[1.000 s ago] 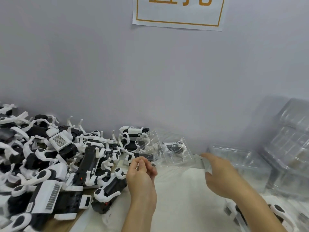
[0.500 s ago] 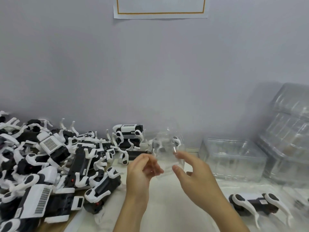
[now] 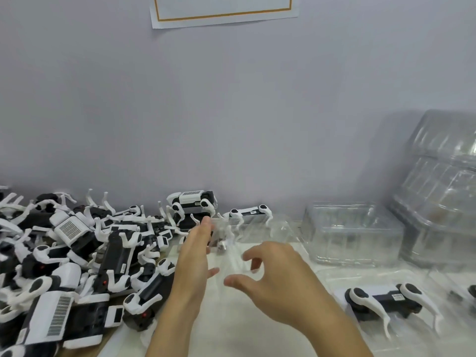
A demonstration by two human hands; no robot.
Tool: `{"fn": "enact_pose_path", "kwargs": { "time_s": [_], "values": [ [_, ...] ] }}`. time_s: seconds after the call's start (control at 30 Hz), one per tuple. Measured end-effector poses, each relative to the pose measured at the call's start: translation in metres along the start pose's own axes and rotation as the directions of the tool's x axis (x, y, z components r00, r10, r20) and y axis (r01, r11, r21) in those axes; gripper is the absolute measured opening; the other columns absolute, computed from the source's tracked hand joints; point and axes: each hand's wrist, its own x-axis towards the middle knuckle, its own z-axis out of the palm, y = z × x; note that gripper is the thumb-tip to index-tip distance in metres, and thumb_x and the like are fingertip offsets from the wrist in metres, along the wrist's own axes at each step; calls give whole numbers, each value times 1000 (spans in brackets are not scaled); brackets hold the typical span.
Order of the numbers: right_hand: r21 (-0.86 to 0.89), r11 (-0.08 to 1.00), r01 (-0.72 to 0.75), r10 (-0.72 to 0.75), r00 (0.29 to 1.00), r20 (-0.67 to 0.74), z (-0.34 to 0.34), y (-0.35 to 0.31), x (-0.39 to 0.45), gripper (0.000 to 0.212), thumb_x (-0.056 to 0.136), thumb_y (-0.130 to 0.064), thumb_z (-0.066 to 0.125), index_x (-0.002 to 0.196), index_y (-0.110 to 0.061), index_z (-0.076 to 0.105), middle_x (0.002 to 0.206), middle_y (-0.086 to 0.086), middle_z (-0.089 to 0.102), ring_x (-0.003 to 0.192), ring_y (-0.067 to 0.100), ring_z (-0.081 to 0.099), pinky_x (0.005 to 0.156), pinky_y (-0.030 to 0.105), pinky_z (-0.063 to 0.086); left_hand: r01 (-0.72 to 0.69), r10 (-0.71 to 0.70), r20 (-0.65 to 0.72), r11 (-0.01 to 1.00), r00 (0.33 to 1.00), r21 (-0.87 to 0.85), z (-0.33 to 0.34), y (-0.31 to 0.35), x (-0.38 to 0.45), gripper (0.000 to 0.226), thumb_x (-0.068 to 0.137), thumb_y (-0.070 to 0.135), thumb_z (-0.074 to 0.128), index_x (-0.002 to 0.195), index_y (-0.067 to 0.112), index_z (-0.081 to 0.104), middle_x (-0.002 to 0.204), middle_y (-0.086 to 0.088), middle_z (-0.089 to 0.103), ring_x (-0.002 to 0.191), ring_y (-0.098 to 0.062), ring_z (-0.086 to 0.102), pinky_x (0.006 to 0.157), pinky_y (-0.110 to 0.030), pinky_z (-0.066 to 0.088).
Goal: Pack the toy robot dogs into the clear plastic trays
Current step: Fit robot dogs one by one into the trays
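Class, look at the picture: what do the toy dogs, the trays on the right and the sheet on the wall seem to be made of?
Toy dogs: likely hard moulded plastic, glossy white and black shells with highlights.
Trays: thin clear plastic, see-through with shiny ribbed reflections.
Sheet: probably matte paper, flat white with an orange printed border.

We have a single wide-angle view, worn on the person's head, looking forward and down over a white-covered work table (image 3: 257, 328) toward a pale grey wall (image 3: 231, 112) that fills the upper half. The bare left hand (image 3: 194, 256) and bare right hand (image 3: 277, 284) sit close to the lens at lower centre, forearms entering from the bottom edge. The heap of black-and-white toy robot dogs (image 3: 77, 253) runs off the left edge; the stacked clear plastic trays (image 3: 438, 191) run off the right, blurred. With only one view, nothing is shared.
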Motion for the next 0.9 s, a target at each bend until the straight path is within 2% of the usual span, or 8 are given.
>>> {"fn": "enact_pose_path", "kwargs": {
  "time_s": [0.07,0.2,0.33,0.4,0.5,0.7,0.8,0.9],
  "values": [
    [100,995,27,-33,998,58,5,-3,0,56,80,-67,64,123,-32,62,109,-20,58,94,-4,50,81,16,39,35,-37,45,998,998,56,0,-3,0,40,80,68,55,103,39,67,107,15,68,105,-7,60,81,-41,52],
    [272,960,69,-83,996,41,6,-3,4,26,89,-44,65,110,-30,72,91,-21,66,70,-4,56,65,9,37,82,-85,6,972,996,219,-3,-14,4,31,92,21,61,114,42,59,123,9,59,113,-11,56,97,-45,48],
    [193,980,56,-21,983,-182,5,9,7,17,94,-33,61,109,-35,68,105,-28,61,102,-5,50,90,9,35,144,-158,24,945,987,293,-6,-15,4,44,90,13,52,120,45,54,125,6,55,117,-15,52,102,-44,42],
    [70,998,-8,18,989,-149,6,18,6,29,97,-38,54,126,-36,58,128,-24,50,127,2,35,108,22,28,159,-185,39,918,982,362,-10,-16,4,61,89,12,48,140,45,40,132,5,50,118,-16,47,99,-38,38],
    [-51,996,-74,72,997,-31,10,22,4,40,99,-41,49,139,-34,47,144,-16,39,137,10,25,111,31,21,148,-187,54,897,981,416,-11,-17,4,65,91,12,46,147,43,33,139,7,44,132,-16,40,100,-34,32],
    [-61,997,-39,33,996,-88,9,23,4,33,96,-36,53,129,-36,55,129,-18,49,127,8,34,103,25,35,44,-136,122,824,983,565,-6,-19,2,33,95,18,52,118,42,56,124,11,51,109,-11,56,81,-25,40],
    [-52,997,-59,55,996,-74,8,25,4,32,96,-34,54,128,-36,55,124,-18,46,124,6,36,95,23,38,35,-152,136,783,979,621,-8,-20,3,33,91,11,51,107,39,56,112,8,53,82,-11,58,61,-21,41],
    [-73,996,-55,51,997,-64,10,24,3,32,96,-34,54,128,-37,54,121,-19,42,120,5,39,87,23,40,14,-156,156,750,975,661,-9,-21,3,30,88,10,50,104,35,53,108,7,51,80,-13,57,60,-22,42]
  ]
}}
